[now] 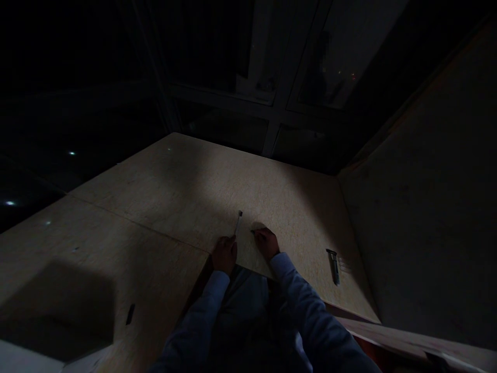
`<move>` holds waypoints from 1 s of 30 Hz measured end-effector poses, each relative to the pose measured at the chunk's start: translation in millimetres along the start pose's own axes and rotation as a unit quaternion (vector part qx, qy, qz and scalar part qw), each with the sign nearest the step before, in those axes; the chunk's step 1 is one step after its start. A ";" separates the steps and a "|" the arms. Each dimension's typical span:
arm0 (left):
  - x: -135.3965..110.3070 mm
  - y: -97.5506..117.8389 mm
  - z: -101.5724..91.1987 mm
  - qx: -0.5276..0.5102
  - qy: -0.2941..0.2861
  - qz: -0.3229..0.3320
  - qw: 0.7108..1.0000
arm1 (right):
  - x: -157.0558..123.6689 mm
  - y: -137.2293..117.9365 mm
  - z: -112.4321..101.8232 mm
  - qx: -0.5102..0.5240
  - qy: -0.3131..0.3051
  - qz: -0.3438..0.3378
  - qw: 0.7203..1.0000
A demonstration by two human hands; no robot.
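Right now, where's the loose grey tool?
In the head view, the grey tool lies on the wooden board, right of the right hand, near the upright panel.

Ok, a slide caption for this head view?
Dim light: left hand grips a thin tool on a plywood board, right hand beside it.

Left hand (224,255) fisted, right hand (267,242) curled, both arms extended forward

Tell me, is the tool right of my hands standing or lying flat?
Lying flat: the tool rests lengthwise on the board, untouched.
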State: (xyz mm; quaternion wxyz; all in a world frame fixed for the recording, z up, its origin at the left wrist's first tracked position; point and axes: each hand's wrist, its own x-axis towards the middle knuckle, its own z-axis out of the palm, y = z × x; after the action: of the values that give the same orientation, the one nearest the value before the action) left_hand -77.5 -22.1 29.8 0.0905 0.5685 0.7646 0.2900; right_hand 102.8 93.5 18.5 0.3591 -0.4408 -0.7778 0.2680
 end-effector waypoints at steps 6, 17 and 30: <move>-2.0 -6.3 6.2 -0.014 0.025 0.011 1.000 | 7.4 0.3 3.2 -0.024 0.008 0.023 0.999; -8.2 -19.0 11.8 -0.033 0.029 0.038 0.998 | -24.2 -9.3 2.2 0.029 0.034 -0.033 0.998; -12.1 -11.1 1.5 -0.014 0.052 0.015 0.998 | -142.1 -17.4 -83.8 0.082 0.027 -0.038 0.996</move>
State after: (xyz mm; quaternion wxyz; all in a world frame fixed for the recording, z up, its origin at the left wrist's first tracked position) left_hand -81.7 -34.8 20.3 0.0549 0.5627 0.7554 0.3313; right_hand 211.1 -31.0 35.7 0.4247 -0.3870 -0.7595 0.3050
